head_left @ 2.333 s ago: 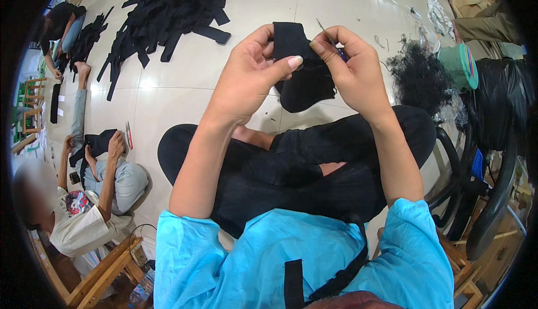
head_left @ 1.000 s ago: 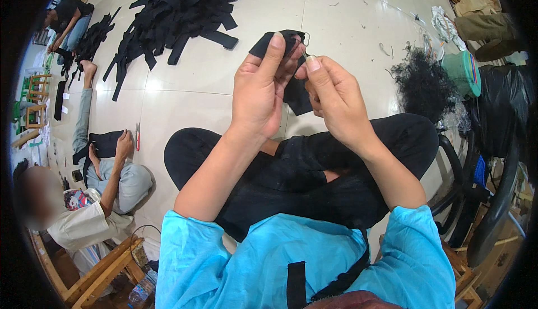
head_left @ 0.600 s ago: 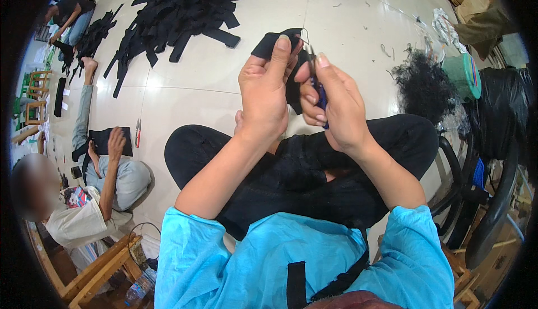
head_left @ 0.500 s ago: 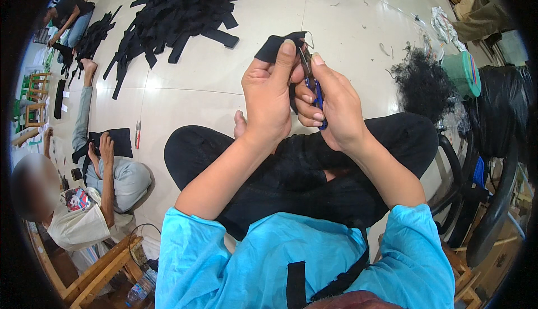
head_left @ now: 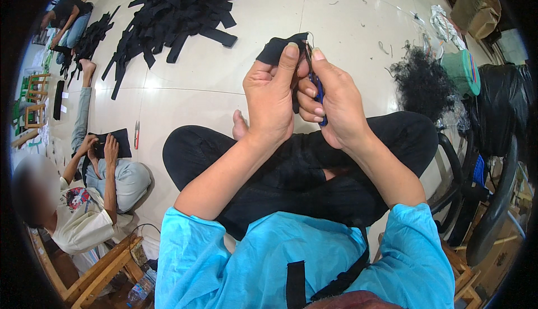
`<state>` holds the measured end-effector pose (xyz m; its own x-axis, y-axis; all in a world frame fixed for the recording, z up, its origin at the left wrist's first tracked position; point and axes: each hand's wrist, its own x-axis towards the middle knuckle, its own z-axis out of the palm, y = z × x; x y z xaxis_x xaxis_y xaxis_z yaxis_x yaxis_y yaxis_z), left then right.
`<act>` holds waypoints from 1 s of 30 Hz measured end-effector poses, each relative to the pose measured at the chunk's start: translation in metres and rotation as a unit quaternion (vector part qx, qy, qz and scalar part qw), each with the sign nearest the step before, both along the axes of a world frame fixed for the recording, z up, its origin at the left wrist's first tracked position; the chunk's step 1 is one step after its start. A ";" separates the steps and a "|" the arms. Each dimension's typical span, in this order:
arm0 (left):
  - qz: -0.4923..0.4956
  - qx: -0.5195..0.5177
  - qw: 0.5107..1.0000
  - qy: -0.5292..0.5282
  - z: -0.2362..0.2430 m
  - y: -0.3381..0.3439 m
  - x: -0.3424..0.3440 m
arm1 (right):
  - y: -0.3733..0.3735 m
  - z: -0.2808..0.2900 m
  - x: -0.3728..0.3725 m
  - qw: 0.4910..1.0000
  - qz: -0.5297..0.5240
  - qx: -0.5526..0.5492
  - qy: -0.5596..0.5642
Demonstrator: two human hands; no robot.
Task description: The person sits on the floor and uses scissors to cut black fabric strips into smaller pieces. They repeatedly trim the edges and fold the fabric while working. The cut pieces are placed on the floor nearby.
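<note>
My left hand (head_left: 270,93) pinches a strip of black fabric (head_left: 272,51) between thumb and fingers, above my crossed legs. Part of the strip hangs down behind the fingers. Closed around a pair of blue-handled thread snips (head_left: 320,91) is my right hand (head_left: 341,100), its thumb pressed near the blades. The snips' tips meet the fabric's right edge, where a thin loose thread (head_left: 311,38) curls out. My fingers partly hide the blades, which look nearly together.
A large heap of black strips (head_left: 179,12) lies on the tiled floor, far left. On the left, a co-worker (head_left: 84,213) handles black cloth, with red-handled snips (head_left: 137,135) nearby. Tangled black thread (head_left: 423,79) lies right, beside a green round container (head_left: 460,73) and black chair legs (head_left: 454,163).
The snips have closed and turned more upright, with my right fingers squeezed further round them. Both my hands have shifted only slightly. The co-worker on the left has brought both hands onto the cloth.
</note>
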<state>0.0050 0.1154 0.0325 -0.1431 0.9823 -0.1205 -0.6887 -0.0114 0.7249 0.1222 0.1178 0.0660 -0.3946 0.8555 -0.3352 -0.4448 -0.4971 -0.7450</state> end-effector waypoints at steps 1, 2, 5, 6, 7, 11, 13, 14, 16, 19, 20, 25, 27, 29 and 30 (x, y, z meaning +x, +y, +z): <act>0.003 0.000 1.000 0.002 0.001 0.000 0.001 | 0.000 0.000 0.000 1.000 -0.002 -0.002 0.000; 0.006 -0.001 1.000 0.004 0.001 -0.001 0.001 | 0.000 -0.001 0.000 1.000 -0.002 -0.003 -0.001; 0.009 0.001 1.000 0.012 -0.001 -0.001 0.002 | 0.001 -0.002 0.000 1.000 -0.003 -0.007 -0.003; 0.010 -0.004 1.000 0.011 0.000 -0.001 0.002 | 0.000 -0.001 -0.001 1.000 -0.005 -0.010 -0.006; 0.010 -0.010 1.000 0.010 0.002 -0.002 0.003 | 0.000 -0.001 -0.001 1.000 -0.006 -0.012 -0.009; 0.007 -0.021 1.000 0.008 0.001 -0.001 0.003 | 0.000 -0.001 -0.001 1.000 -0.012 -0.015 -0.013; 0.015 -0.006 1.000 0.017 -0.002 0.000 0.003 | 0.001 -0.004 -0.001 1.000 -0.011 -0.009 -0.014; 0.019 0.001 1.000 0.021 -0.003 0.000 0.004 | 0.001 -0.003 -0.001 1.000 -0.011 -0.013 -0.013; 0.014 0.003 1.000 0.016 0.002 -0.001 0.005 | 0.001 -0.003 0.000 1.000 -0.013 -0.022 -0.011; -0.012 0.002 1.000 0.020 0.002 -0.001 0.000 | 0.002 -0.003 0.002 1.000 -0.005 -0.027 -0.009; -0.024 0.000 0.999 0.023 0.002 -0.001 -0.003 | 0.001 -0.001 0.001 0.999 -0.006 -0.036 -0.003; -0.032 -0.016 0.999 0.003 0.013 0.008 -0.013 | 0.000 0.004 0.004 0.998 0.011 0.008 -0.055; -0.057 -0.020 0.998 -0.001 0.016 0.013 -0.021 | 0.009 -0.007 0.009 0.953 -0.006 0.205 -0.222; -0.104 -0.011 0.994 0.006 0.016 0.017 -0.034 | 0.019 -0.010 0.020 0.889 0.012 0.325 -0.321; -0.104 -0.022 0.994 -0.012 0.020 0.017 -0.038 | 0.023 -0.006 0.027 0.872 0.042 0.349 -0.341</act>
<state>-0.0327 0.1326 0.0528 0.0654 0.9840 -0.1657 -0.6896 0.1646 0.7053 0.1497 0.1412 0.0601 -0.3785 0.9227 0.0733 0.2359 0.1727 -0.9563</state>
